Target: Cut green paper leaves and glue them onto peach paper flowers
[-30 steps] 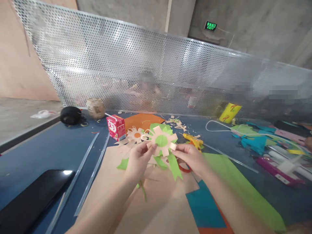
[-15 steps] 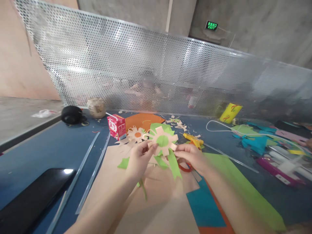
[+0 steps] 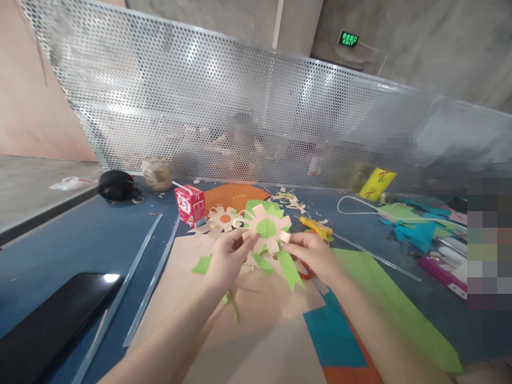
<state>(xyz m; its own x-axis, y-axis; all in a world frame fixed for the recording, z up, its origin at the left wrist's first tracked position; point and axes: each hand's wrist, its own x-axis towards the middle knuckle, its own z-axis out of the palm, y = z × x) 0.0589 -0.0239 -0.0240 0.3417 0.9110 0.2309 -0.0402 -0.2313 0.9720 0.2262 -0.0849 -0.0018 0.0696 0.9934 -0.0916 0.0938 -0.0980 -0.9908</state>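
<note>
A paper flower (image 3: 266,229) with beige petals, a green round centre and green leaves hangs above the table, held between both hands. My left hand (image 3: 229,258) pinches its left edge, thumb on a petal. On the other side my right hand (image 3: 311,253) is closed on a curled beige petal. A thin green stem (image 3: 234,305) dangles below my left hand. A second paper flower (image 3: 222,218) with an orange centre lies flat just behind.
Beige paper (image 3: 256,330), green paper (image 3: 384,298), teal and orange sheets cover the blue table (image 3: 72,240). A red drink carton (image 3: 191,206), yellow glue gun (image 3: 317,228), red scissors (image 3: 306,273), black phone (image 3: 52,325), glue sticks (image 3: 148,288) and perforated metal screen (image 3: 256,117) surround them.
The flower and both hands shifted slightly; the grip is the same. The view tilted a little.
</note>
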